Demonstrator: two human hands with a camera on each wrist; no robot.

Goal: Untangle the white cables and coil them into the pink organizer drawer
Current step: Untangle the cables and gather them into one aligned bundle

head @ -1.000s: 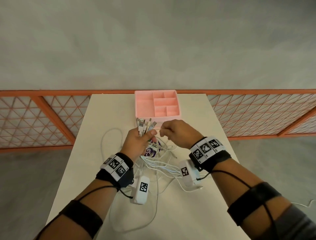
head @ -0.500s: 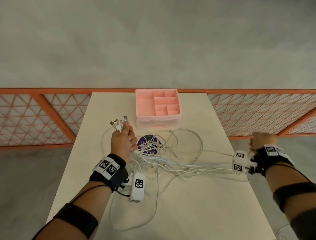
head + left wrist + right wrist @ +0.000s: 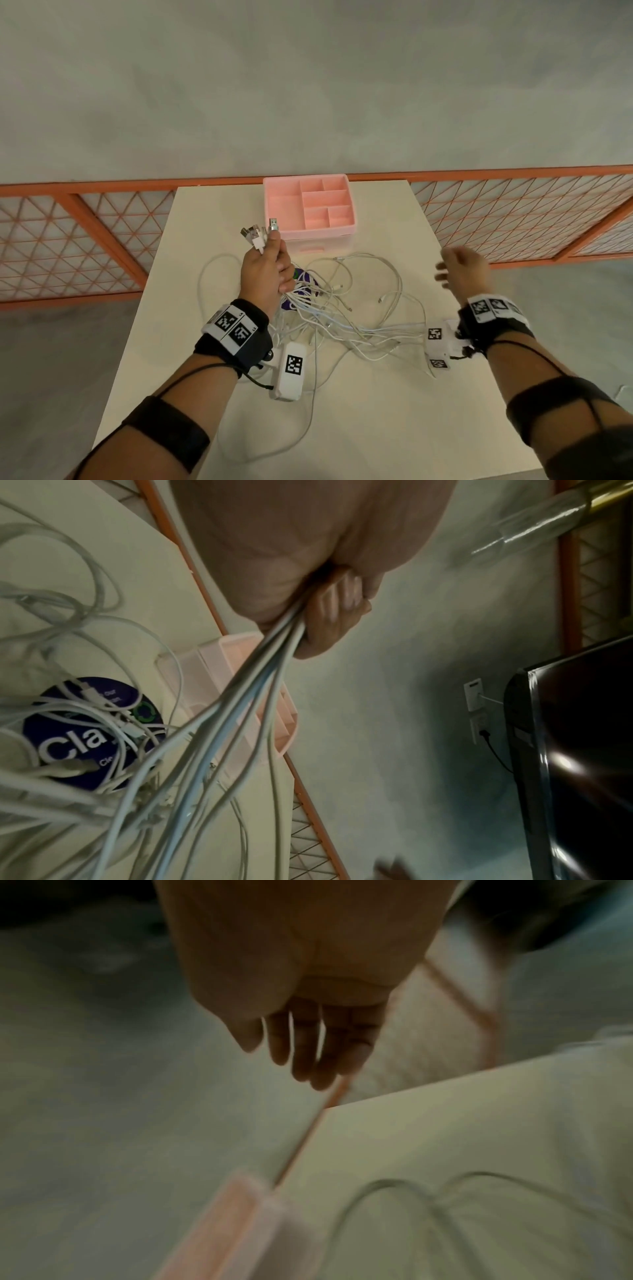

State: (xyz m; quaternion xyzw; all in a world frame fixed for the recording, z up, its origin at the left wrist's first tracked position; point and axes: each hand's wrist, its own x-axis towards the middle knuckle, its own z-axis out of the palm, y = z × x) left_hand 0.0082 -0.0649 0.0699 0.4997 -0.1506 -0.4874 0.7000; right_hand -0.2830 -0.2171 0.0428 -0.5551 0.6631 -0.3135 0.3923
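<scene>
My left hand (image 3: pixel 270 260) is raised over the table and grips a bundle of white cables (image 3: pixel 240 704) near their USB plugs (image 3: pixel 260 233), which stick up above the fist. The rest of the white cables (image 3: pixel 346 308) lie tangled on the table between my hands. The pink organizer drawer (image 3: pixel 308 205) stands at the far middle of the table, its compartments holding nothing. My right hand (image 3: pixel 455 270) hovers over the table's right edge with fingers (image 3: pixel 304 1047) straight and spread, holding nothing.
A round purple sticker or disc (image 3: pixel 89 731) lies under the tangle by my left hand. The cream table (image 3: pixel 376 428) is narrow, with orange lattice railing (image 3: pixel 85 240) on both sides and grey floor beyond. A dark screen (image 3: pixel 582 750) shows in the left wrist view.
My right hand pulled a cable out to the right, let it go, and has come back inward and opened. My left hand kept its grip on the plug ends and moved slightly left.
</scene>
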